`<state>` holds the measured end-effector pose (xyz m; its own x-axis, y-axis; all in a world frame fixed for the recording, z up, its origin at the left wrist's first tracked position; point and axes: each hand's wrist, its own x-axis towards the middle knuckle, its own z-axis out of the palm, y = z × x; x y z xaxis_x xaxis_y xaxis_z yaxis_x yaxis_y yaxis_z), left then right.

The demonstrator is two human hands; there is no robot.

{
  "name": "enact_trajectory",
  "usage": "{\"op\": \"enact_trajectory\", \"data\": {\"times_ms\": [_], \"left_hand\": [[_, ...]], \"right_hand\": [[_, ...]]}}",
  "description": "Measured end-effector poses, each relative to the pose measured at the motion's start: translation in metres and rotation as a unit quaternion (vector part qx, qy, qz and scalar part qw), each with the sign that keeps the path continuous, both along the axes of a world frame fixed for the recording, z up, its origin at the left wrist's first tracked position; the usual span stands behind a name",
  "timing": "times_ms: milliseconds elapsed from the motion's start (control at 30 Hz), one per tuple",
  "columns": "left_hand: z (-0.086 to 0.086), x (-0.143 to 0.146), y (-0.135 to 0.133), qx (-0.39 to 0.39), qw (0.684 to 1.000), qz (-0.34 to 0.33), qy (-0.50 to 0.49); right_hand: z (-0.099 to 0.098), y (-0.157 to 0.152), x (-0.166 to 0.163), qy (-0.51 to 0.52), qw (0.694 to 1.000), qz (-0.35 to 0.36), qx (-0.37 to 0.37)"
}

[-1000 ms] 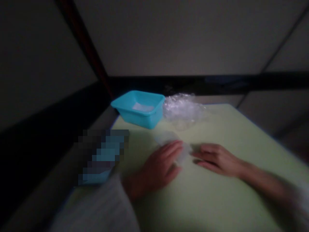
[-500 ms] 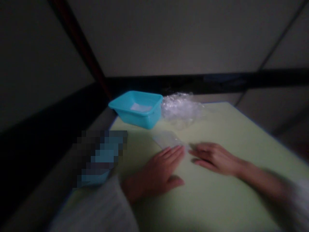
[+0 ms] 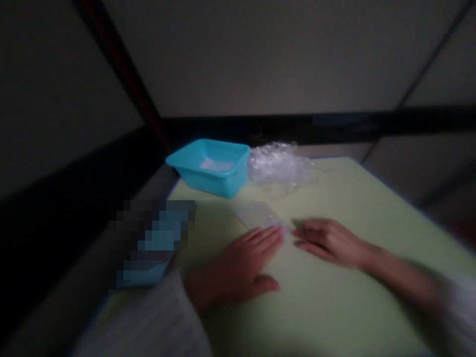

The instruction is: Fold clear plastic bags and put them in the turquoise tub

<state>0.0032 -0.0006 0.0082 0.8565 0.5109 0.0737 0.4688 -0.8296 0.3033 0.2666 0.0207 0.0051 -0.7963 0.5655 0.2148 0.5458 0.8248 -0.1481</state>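
Note:
On the pale green tabletop (image 3: 334,307) lies a small clear plastic bag (image 3: 256,213) with what looks like a whitish flat sheet; blur hides its detail. My left hand (image 3: 253,263) rests palm down, its fingers stretched out over the near edge of the bag and its thumb spread away. Just beyond those fingertips, to the right, my right hand (image 3: 330,243) lies on the table with its fingertips at the bag's right corner. Its fingers are slightly bent, and a gap shows between thumb and forefinger. I see nothing held in either hand.
A turquoise plastic basin (image 3: 226,186) with a white paper-like sheet (image 3: 215,165) inside stands at the far left. Beside it sits a heap of crumpled clear plastic (image 3: 280,163). A pixelated blue item (image 3: 163,240) lies along the left edge. Walls rise behind the table.
My left hand has shifted very slightly down, its thumb moving a little towards me. My right hand stays almost in place, and the bag has barely moved.

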Motion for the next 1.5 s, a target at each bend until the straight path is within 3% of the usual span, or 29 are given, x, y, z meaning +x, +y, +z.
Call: {"op": "enact_trajectory", "data": {"times_ms": [700,1000,1167,1500], "left_hand": [[-0.001,-0.002,0.002,-0.002,1.000,0.002,0.022],[-0.001,-0.001,0.002,0.000,1.000,0.004,0.021],[-0.001,-0.001,0.002,0.005,1.000,0.002,0.020],[-0.002,-0.001,0.003,0.006,1.000,0.006,0.013]], "right_hand": [[0.003,0.000,0.000,-0.007,1.000,0.000,-0.018],[0.002,-0.002,-0.003,-0.009,0.998,0.035,0.044],[0.006,-0.010,-0.014,-0.019,0.997,0.077,0.025],[0.014,-0.018,-0.025,-0.051,0.994,0.092,-0.029]]}}
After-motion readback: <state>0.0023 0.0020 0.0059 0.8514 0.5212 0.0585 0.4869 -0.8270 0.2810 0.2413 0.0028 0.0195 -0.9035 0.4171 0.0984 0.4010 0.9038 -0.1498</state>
